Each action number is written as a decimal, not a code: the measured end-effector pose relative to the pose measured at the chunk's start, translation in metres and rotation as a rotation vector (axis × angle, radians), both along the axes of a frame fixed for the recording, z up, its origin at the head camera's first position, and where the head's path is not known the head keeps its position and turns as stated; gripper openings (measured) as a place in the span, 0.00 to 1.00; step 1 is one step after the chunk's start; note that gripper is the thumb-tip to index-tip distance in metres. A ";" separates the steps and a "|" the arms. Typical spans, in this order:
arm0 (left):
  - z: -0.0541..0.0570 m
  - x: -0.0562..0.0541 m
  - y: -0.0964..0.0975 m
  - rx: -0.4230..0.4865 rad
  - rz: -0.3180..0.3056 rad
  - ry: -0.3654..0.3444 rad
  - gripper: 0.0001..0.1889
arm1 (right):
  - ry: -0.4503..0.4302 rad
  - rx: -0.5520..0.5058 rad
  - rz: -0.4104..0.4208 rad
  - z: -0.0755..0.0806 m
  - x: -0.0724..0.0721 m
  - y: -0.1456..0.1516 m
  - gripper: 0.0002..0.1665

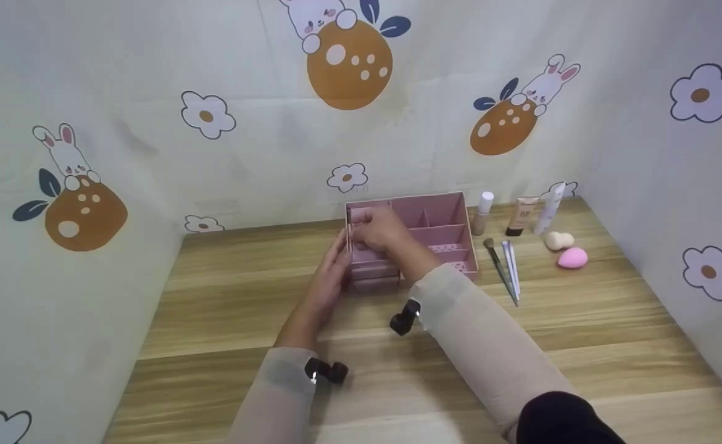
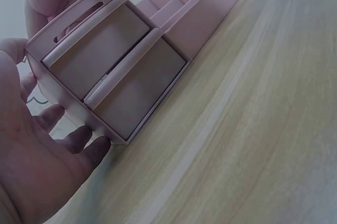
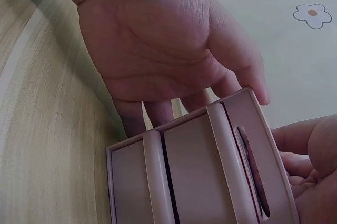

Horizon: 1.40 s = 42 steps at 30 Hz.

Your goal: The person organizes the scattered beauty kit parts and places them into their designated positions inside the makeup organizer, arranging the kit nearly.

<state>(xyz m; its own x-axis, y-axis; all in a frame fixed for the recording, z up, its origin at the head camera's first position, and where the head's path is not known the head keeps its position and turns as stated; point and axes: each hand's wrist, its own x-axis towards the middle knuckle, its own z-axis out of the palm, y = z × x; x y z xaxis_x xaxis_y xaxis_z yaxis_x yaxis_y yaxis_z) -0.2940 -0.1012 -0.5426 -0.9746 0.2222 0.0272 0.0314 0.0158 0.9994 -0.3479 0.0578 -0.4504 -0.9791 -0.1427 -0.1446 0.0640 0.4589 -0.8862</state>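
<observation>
A pink desk organizer (image 1: 444,208) stands toward the back of the table, with divided compartments on its right and two small drawers (image 2: 142,79) below its left part. My left hand (image 1: 331,274) lies along the organizer's left side, fingers fairly straight and fingertips against the side panel in the left wrist view. From above, my right hand (image 1: 381,233) reaches into the top left compartment with bent fingers. A dark slim thing (image 1: 349,214) shows at that compartment's far left corner. The right fingertips are partly hidden, and I cannot tell whether they hold anything.
Right of the organizer stand a white-capped bottle (image 1: 483,213), a beige tube (image 1: 522,216) and a white tube (image 1: 550,209). A makeup brush (image 1: 500,270), slim white sticks (image 1: 511,270), a cream sponge (image 1: 559,240) and a pink sponge (image 1: 573,258) lie nearby. Patterned cloth walls border the table.
</observation>
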 end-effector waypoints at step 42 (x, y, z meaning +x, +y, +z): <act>0.002 0.002 0.000 -0.033 0.022 -0.046 0.34 | 0.072 -0.311 -0.074 -0.003 0.047 0.107 0.26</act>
<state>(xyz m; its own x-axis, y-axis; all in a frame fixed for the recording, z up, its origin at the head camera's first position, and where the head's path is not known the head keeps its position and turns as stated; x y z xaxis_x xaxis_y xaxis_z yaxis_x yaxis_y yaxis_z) -0.2918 -0.1008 -0.5406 -0.9793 0.2007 -0.0245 -0.0149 0.0491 0.9987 -0.3008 0.1645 -0.4533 -0.9947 -0.0971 -0.0351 0.0190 0.1619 -0.9866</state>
